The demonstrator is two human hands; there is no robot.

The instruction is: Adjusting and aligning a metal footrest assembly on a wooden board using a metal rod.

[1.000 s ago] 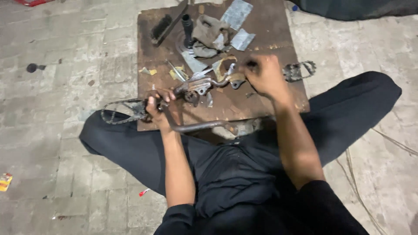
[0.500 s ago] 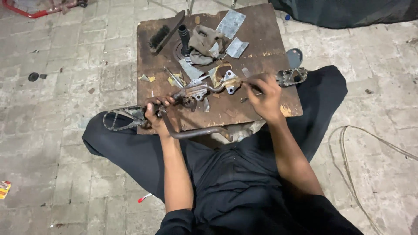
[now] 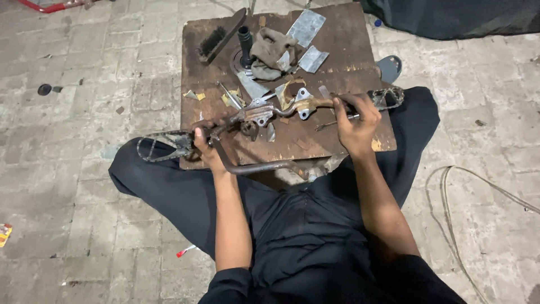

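Now both hands grip the rusty metal bar [image 3: 264, 115] across the wooden board [image 3: 343, 39]: left hand [image 3: 205, 143] shut near the footrest end, right hand [image 3: 354, 121], w/ a thin tool, shifted outward vs. 1 sec ago.

Rusty matt metal footrest bar [image 3: 264, 115], worn rough wooden board [image 3: 343, 50], crumpled cloth rag [image 3: 269, 53], shiny metal sheets [image 3: 306, 27]

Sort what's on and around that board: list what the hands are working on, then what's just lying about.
In hand:
- rusty footrest bar, gripped by the left hand and right hand
- thin rod by the right hand

Lying about:
- brush
- rag
- metal sheets
- black tube
- cable on the floor
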